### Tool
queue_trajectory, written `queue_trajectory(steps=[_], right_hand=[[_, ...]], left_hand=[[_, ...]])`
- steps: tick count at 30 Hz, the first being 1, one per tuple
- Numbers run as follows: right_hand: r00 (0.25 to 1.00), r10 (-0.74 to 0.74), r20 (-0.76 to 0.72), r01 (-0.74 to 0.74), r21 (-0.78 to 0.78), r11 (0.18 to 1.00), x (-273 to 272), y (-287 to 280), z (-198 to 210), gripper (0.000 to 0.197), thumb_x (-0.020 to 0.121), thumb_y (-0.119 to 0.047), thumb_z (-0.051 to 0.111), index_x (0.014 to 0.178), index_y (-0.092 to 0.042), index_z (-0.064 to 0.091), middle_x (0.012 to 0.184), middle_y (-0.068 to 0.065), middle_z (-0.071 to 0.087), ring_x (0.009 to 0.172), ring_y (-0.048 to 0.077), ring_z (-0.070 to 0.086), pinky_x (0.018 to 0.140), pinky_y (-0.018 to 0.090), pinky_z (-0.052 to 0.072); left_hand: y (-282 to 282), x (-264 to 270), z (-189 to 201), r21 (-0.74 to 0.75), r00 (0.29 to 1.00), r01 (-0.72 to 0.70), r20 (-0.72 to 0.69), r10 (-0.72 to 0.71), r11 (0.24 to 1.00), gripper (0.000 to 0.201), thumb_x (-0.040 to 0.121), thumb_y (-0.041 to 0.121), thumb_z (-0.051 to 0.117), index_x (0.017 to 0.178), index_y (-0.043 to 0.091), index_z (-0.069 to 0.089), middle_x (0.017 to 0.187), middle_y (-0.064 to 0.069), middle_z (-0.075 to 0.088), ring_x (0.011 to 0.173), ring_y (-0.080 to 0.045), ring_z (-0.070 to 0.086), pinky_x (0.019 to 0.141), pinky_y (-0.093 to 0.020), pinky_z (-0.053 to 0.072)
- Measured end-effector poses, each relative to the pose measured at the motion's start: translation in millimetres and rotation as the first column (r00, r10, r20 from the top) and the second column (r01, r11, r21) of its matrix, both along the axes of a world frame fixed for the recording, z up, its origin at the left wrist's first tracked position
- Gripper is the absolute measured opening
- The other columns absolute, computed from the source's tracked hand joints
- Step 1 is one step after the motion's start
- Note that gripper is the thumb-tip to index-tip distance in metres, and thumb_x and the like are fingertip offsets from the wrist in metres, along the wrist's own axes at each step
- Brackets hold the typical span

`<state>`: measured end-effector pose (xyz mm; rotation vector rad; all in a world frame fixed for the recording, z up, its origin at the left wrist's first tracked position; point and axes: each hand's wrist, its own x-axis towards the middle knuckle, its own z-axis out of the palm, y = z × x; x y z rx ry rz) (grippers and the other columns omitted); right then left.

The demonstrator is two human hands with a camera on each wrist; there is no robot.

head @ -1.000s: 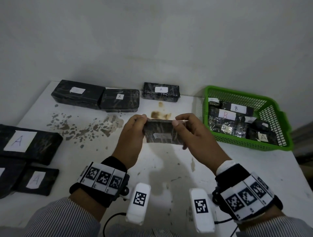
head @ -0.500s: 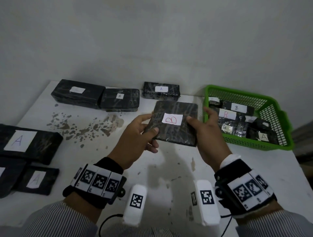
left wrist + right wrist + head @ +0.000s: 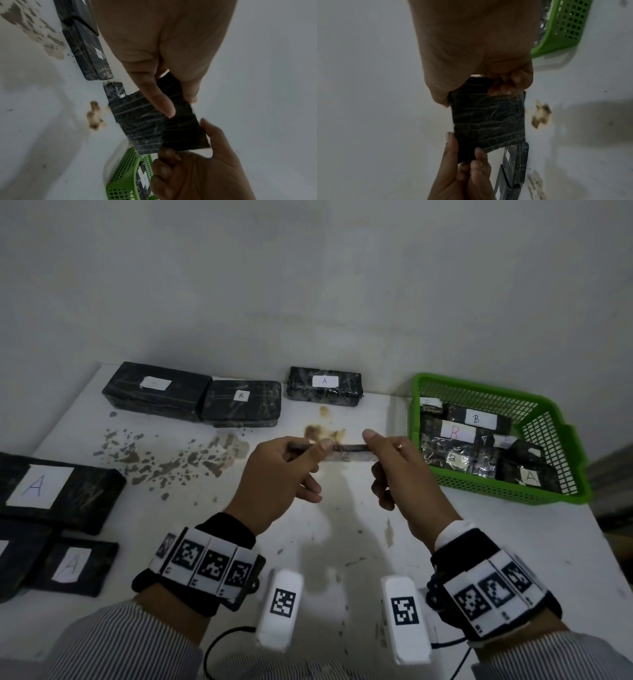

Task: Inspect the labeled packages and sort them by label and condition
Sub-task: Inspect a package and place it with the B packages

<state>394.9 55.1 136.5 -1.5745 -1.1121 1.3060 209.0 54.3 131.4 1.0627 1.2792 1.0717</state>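
A flat black wrapped package (image 3: 349,449) hangs above the middle of the table, edge-on to the head camera, its label out of sight. My left hand (image 3: 291,460) pinches its left end between thumb and fingers. My right hand (image 3: 383,457) pinches the right end. Both wrist views show the package's unlabeled black face (image 3: 154,121) (image 3: 488,120) with fingers at either end. A green basket (image 3: 534,494) on the right holds several black packages marked B and one marked A.
Three black packages stand along the far edge: one with an unreadable label (image 3: 156,392) and two marked A (image 3: 241,404) (image 3: 324,386). More A packages (image 3: 51,491) lie at the left edge. Brown stains (image 3: 323,433) and grey flecks (image 3: 164,457) mark the white table (image 3: 342,542).
The package has been tipped from label-up, showing a red B, to edge-on. Both hands stayed at its ends and moved slightly toward the wall.
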Motion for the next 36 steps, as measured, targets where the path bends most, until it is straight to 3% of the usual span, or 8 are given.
queue_trajectory(steps=[4, 12, 18, 21, 24, 28, 32, 36], right_hand=[[0.994, 0.019, 0.112, -0.023, 0.038, 0.999, -1, 1, -4, 0.044, 0.086, -0.071, 0.063, 0.095, -0.029, 0.064, 0.07, -0.015, 0.058, 0.061, 0.012, 0.054, 0.058, 0.03, 0.04], [0.966, 0.203, 0.159, -0.203, -0.015, 0.979, 5, -1, -3, 0.056, 0.092, -0.073, 0.05, 0.101, -0.02, 0.063, 0.067, -0.002, 0.061, 0.059, 0.017, 0.057, 0.056, 0.034, 0.044], [0.86, 0.149, 0.487, -0.317, 0.282, 0.906, 11, 2, -11, 0.005, 0.094, -0.021, 0.074, 0.095, -0.016, 0.076, 0.049, -0.017, 0.052, 0.049, 0.003, 0.047, 0.053, 0.017, 0.033], [0.799, 0.112, 0.59, -0.423, 0.42, 0.803, 3, -1, -11, 0.014, 0.087, -0.016, 0.081, 0.1, -0.02, 0.082, 0.059, -0.017, 0.054, 0.063, 0.004, 0.049, 0.059, 0.024, 0.037], [0.711, 0.122, 0.693, -0.524, 0.405, 0.749, 3, -4, -14, 0.029, 0.079, -0.029, 0.087, 0.107, -0.027, 0.081, 0.077, -0.011, 0.051, 0.084, 0.018, 0.043, 0.072, 0.021, 0.036], [0.742, 0.269, 0.615, -0.495, 0.231, 0.837, 7, -12, -20, 0.036, 0.076, -0.06, 0.073, 0.1, -0.035, 0.079, 0.099, -0.006, 0.047, 0.104, 0.015, 0.039, 0.091, 0.023, 0.033], [0.835, 0.044, 0.549, -0.195, 0.221, 0.956, 10, -2, -25, 0.045, 0.08, -0.056, 0.076, 0.099, -0.021, 0.055, 0.107, 0.0, 0.049, 0.105, 0.021, 0.052, 0.088, 0.031, 0.045], [0.991, 0.049, 0.128, -0.054, 0.035, 0.998, 19, -1, -19, 0.06, 0.078, -0.044, 0.087, 0.12, -0.025, 0.048, 0.105, 0.003, 0.074, 0.092, 0.023, 0.075, 0.086, 0.05, 0.062]], left_hand=[[1, 2, -7, 0.039, 0.994, -0.044, -0.099, 0.048, 0.998, 0.046, 0.098, 0.046, 0.059, 0.082, 0.004, 0.068, 0.066, -0.008, 0.065, 0.05, -0.021, 0.062, 0.047, -0.029, 0.053], [0, -5, -12, 0.12, 0.967, -0.08, -0.231, 0.106, 0.99, 0.044, 0.104, 0.046, 0.047, 0.072, 0.021, 0.064, 0.046, 0.006, 0.053, 0.045, -0.01, 0.053, 0.047, -0.02, 0.047], [7, -6, -8, -0.269, 0.963, -0.078, 0.229, 0.142, 0.96, 0.038, 0.099, 0.054, 0.052, 0.099, 0.02, 0.067, 0.089, -0.004, 0.064, 0.095, -0.019, 0.067, 0.067, -0.036, 0.062], [6, -3, -10, -0.374, 0.932, 0.039, 0.349, 0.102, 0.926, 0.037, 0.098, 0.048, 0.059, 0.113, 0.015, 0.066, 0.122, -0.017, 0.067, 0.112, -0.033, 0.068, 0.082, -0.048, 0.063], [8, -4, -16, -0.383, 0.876, 0.025, 0.454, 0.165, 0.923, 0.037, 0.107, 0.025, 0.046, 0.131, 0.001, 0.061, 0.127, -0.021, 0.069, 0.114, -0.033, 0.069, 0.089, -0.046, 0.06], [6, -9, -21, -0.259, 0.938, 0.007, 0.335, 0.083, 0.966, 0.033, 0.108, 0.019, 0.042, 0.133, 0.011, 0.062, 0.123, -0.01, 0.073, 0.117, -0.03, 0.069, 0.099, -0.049, 0.054], [-8, -5, -21, -0.15, 0.965, 0.139, 0.244, -0.099, 0.979, 0.032, 0.108, 0.018, 0.045, 0.136, 0.012, 0.059, 0.127, -0.011, 0.071, 0.118, -0.032, 0.068, 0.103, -0.05, 0.052], [-17, 3, -15, -0.156, 0.942, 0.171, 0.315, -0.115, 0.973, 0.031, 0.107, 0.017, 0.045, 0.134, 0.016, 0.06, 0.125, -0.008, 0.073, 0.115, -0.026, 0.069, 0.095, -0.039, 0.057]])
